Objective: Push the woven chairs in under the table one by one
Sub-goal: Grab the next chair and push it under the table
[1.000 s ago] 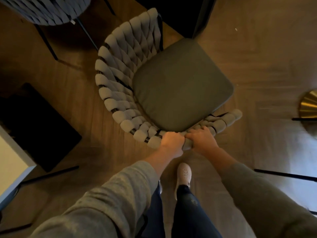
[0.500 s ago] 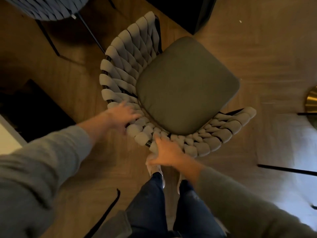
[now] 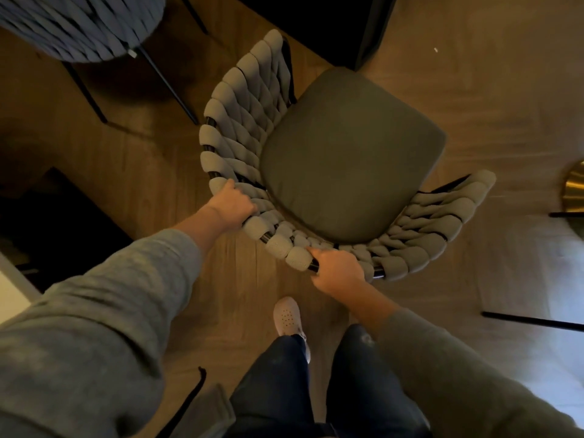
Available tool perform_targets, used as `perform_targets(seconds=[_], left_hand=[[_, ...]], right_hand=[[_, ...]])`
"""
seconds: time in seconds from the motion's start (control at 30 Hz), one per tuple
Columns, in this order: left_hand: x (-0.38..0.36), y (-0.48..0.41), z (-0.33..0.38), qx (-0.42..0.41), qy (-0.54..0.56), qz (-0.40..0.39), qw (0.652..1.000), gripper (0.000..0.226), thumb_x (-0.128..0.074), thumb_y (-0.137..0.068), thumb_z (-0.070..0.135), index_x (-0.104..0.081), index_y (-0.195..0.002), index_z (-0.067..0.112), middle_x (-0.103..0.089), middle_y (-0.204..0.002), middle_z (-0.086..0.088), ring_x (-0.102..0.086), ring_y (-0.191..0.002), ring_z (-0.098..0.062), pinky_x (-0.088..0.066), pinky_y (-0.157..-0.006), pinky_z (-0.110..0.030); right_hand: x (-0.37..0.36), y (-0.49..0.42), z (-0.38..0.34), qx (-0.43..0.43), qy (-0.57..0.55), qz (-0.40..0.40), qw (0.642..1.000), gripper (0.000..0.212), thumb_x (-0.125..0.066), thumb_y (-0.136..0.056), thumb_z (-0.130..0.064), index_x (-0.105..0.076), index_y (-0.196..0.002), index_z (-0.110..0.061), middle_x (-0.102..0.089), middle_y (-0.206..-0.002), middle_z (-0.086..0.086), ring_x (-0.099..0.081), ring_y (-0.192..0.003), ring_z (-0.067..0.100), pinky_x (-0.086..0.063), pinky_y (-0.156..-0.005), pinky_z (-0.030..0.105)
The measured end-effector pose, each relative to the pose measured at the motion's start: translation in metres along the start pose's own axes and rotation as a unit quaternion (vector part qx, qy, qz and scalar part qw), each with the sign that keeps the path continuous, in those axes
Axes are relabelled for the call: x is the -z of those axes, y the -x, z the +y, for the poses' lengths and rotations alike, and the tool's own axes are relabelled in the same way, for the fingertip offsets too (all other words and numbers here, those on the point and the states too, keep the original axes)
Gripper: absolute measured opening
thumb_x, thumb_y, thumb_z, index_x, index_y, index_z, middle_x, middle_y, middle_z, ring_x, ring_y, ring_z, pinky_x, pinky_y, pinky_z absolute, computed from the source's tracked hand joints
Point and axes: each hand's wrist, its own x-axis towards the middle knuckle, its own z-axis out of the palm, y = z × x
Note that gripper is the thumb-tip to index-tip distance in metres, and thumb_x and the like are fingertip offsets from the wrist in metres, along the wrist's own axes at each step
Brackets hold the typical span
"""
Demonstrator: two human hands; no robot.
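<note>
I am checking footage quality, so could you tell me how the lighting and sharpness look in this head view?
Head view: dim, warm light; the woven chair and both gripping hands, left hand and right hand, are fairly sharp; the grey sleeves at the bottom are soft; wide-angle bending at the edges; the dark table is lost in shadow.

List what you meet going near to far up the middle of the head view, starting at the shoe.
Shoe → right hand gripping the woven backrest rim → seat cushion of the woven chair → dark table at the top edge.
</note>
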Motion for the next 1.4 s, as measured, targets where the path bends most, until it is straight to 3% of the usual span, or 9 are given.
perform_targets(seconds=[0.27, 0.5, 0.73, 0.9, 1.03, 1.4], left_hand=[[0.066, -0.058, 0.013, 0.069, 0.080, -0.032, 0.994, 0.040, -0.053, -0.094, 0.033, -0.049, -0.134, 0.026, -0.059, -0.126, -0.001, -0.051, -0.121, -0.026, -0.031, -0.107, -0.049], [0.111, -0.119, 0.021, 0.135, 0.183, -0.019, 0.974, 0.037, -0.056, -0.090, 0.032, -0.053, -0.127, 0.027, -0.062, -0.122, -0.001, -0.055, -0.116, -0.025, -0.034, -0.105, -0.050], [0.123, -0.140, -0.009, 0.155, 0.287, 0.030, 0.945, 0.039, -0.058, -0.089, 0.037, -0.050, -0.127, 0.031, -0.063, -0.115, 0.004, -0.058, -0.108, -0.021, -0.037, -0.098, -0.041], [0.113, -0.147, -0.047, 0.160, 0.261, -0.039, 0.951, 0.056, -0.058, -0.089, 0.043, -0.040, -0.141, 0.032, -0.060, -0.123, 0.000, -0.055, -0.116, -0.023, -0.036, -0.105, -0.043], [0.114, -0.158, -0.042, 0.168, 0.235, -0.057, 0.956, 0.040, -0.051, -0.095, 0.035, -0.046, -0.135, 0.035, -0.062, -0.121, 0.003, -0.056, -0.114, -0.022, -0.034, -0.105, -0.043], [0.146, -0.161, 0.005, 0.213, 0.237, -0.070, 0.945, 0.021, -0.050, -0.097, 0.031, -0.060, -0.115, 0.027, -0.066, -0.108, 0.002, -0.059, -0.103, -0.019, -0.040, -0.098, -0.037]], right_hand=[[0.089, -0.046, 0.096, 0.019, 0.083, -0.050, 0.995, 0.055, -0.054, -0.093, -0.025, -0.039, -0.145, -0.031, -0.063, -0.119, 0.004, -0.061, -0.103, 0.023, -0.049, -0.086, 0.034], [0.174, -0.105, 0.174, 0.054, 0.160, -0.069, 0.983, 0.049, -0.053, -0.093, -0.028, -0.044, -0.140, -0.040, -0.064, -0.115, 0.000, -0.060, -0.098, 0.022, -0.052, -0.083, 0.035], [0.227, -0.161, 0.185, 0.070, 0.260, -0.052, 0.962, 0.045, -0.062, -0.091, -0.030, -0.051, -0.134, -0.032, -0.063, -0.115, -0.001, -0.060, -0.104, 0.020, -0.046, -0.084, 0.033], [0.238, -0.187, 0.180, 0.073, 0.311, -0.051, 0.946, 0.041, -0.054, -0.096, -0.032, -0.046, -0.136, -0.028, -0.061, -0.119, 0.003, -0.058, -0.110, 0.023, -0.044, -0.091, 0.036], [0.239, -0.189, 0.183, 0.086, 0.314, -0.077, 0.942, 0.037, -0.051, -0.097, -0.030, -0.049, -0.134, -0.029, -0.063, -0.115, 0.001, -0.060, -0.104, 0.019, -0.045, -0.080, 0.029], [0.251, -0.173, 0.220, 0.104, 0.316, -0.105, 0.937, 0.031, -0.051, -0.096, -0.025, -0.057, -0.126, -0.023, -0.063, -0.114, 0.003, -0.061, -0.104, 0.021, -0.048, -0.084, 0.032]])
